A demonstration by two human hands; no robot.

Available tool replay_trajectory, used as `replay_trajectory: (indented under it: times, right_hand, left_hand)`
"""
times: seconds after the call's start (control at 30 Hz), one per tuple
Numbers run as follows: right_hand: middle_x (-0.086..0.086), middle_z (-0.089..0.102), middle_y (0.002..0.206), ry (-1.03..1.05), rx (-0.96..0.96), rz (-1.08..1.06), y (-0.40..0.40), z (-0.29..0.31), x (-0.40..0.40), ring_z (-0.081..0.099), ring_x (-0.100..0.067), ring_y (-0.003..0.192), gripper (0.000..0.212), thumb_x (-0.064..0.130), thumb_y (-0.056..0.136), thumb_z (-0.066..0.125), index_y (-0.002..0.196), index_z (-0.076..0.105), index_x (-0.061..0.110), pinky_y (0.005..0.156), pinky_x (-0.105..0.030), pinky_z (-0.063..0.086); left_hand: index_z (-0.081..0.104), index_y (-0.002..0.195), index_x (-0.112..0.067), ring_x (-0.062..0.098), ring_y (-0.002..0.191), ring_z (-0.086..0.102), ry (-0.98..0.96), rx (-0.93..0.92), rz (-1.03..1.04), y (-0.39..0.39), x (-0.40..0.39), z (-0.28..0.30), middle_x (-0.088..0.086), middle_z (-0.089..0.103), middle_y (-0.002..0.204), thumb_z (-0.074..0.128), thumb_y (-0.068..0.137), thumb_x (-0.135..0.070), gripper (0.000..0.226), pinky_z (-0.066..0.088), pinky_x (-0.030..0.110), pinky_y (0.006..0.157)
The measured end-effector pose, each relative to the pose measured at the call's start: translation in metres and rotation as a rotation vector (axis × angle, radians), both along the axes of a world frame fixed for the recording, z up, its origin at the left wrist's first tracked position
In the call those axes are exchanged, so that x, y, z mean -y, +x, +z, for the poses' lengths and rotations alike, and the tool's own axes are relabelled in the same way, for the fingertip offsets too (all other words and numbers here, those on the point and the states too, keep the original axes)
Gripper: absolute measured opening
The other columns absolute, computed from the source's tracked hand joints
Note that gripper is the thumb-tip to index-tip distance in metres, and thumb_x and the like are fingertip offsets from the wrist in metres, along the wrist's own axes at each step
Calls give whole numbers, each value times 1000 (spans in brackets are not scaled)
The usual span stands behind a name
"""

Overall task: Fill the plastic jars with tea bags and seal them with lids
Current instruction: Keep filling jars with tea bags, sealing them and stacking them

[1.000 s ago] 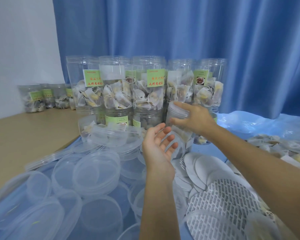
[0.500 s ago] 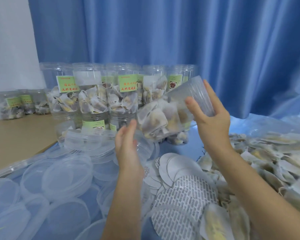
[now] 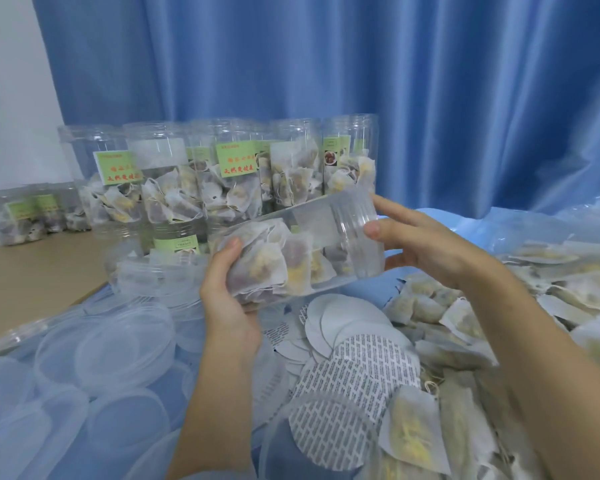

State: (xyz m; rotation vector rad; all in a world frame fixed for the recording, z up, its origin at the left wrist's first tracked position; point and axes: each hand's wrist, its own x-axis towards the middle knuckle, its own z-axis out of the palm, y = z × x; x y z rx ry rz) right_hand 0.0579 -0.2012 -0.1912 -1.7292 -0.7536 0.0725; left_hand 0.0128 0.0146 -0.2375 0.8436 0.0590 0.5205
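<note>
A clear plastic jar (image 3: 302,251) is held sideways in the air above the middle of the bench (image 3: 32,271), in front of a blue curtain (image 3: 361,81). The jar is a ribbed transparent cylinder with no lid, part filled with white paper tea bags (image 3: 274,268) showing yellow and reddish contents; these have settled toward its base. Its long axis lies nearly level, tilted slightly upward to the right, with the open threaded mouth pointing right and the base pointing left.

The left hand (image 3: 229,299) cups the base end from below, its thumb curled over the jar wall. The right hand (image 3: 426,244) grips the mouth end, thumb on the near side and fingers wrapped behind.

Behind the held jar, toward the far edge of the bench, stands a row of upright filled jars (image 3: 174,188) with green labels. Clear plastic lids (image 3: 118,344) lie piled on the left side of the bench. White round seal liners (image 3: 357,362) lie below the jar, and loose tea bags (image 3: 499,334) are heaped along the right side.
</note>
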Motion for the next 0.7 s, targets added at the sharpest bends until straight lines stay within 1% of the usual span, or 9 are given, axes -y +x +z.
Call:
replay_trajectory:
  times: [0.13,0.27,0.33,0.4,0.47,0.5,0.57,0.63,0.7]
  right_hand:
    - [5,44,139,-35,129,77,-4,2,3,50,-11,122,89,7,63,73,135,40,47,91,-41,52]
    - [23,34,143,-123,233,151,-12,7,-1,31,-2,135,91,1,59,76,129,43,48,101,-33,46]
    - [20,38,141,-119,245,116,-12,8,-2,38,-2,131,89,8,57,81,128,45,49,94,-31,50]
    - [8,50,132,-90,194,34,-13,8,-4,57,-7,113,78,30,56,82,122,48,55,80,-30,56]
    - [0,62,111,-64,87,-109,-17,8,-11,69,-17,85,54,60,56,72,108,55,57,61,-32,57]
    - [-4,65,101,-85,57,-198,-18,9,-14,69,-22,72,51,73,56,62,102,57,52,55,-33,57]
    - [-10,67,85,-173,43,-312,-17,9,-18,69,-24,56,66,90,53,41,96,57,42,49,-29,54]
    - [-5,71,87,-226,54,-296,-15,12,-12,71,-19,64,84,93,50,34,109,58,40,52,-27,56]
    - [12,59,124,-203,96,-121,-16,15,-8,64,-8,103,80,84,56,50,131,38,56,69,-25,58]
  left_hand:
    - [70,53,-27,9,48,61,3,-31,-24,-1,-3,2,-11,66,59,62,77,-31,26,40,16,42]
    - [69,53,-27,10,48,58,-17,-44,5,-1,-6,1,-12,64,58,63,76,-32,24,35,19,45]
    - [69,52,-27,10,49,57,-35,-16,5,-1,-6,0,-12,64,58,63,76,-30,26,35,20,46]
    - [71,52,-27,10,51,62,-46,43,-4,-1,-3,-1,-12,66,59,61,78,-27,28,43,18,47]
    - [72,53,-27,9,54,66,-43,101,-10,-2,0,-1,-11,68,60,58,81,-24,31,48,19,50]
    - [72,54,-28,9,55,66,-41,131,-15,-2,1,-1,-11,68,61,57,81,-22,32,49,19,48]
    - [72,55,-28,9,54,66,-30,165,-26,-3,2,0,-11,68,61,56,81,-20,32,48,17,45]
    - [72,55,-27,9,54,66,-39,165,-33,-3,1,-1,-11,68,60,55,81,-20,32,48,17,45]
    - [73,56,-25,10,56,67,-78,148,-35,-3,-1,0,-9,68,62,57,81,-21,30,49,18,47]
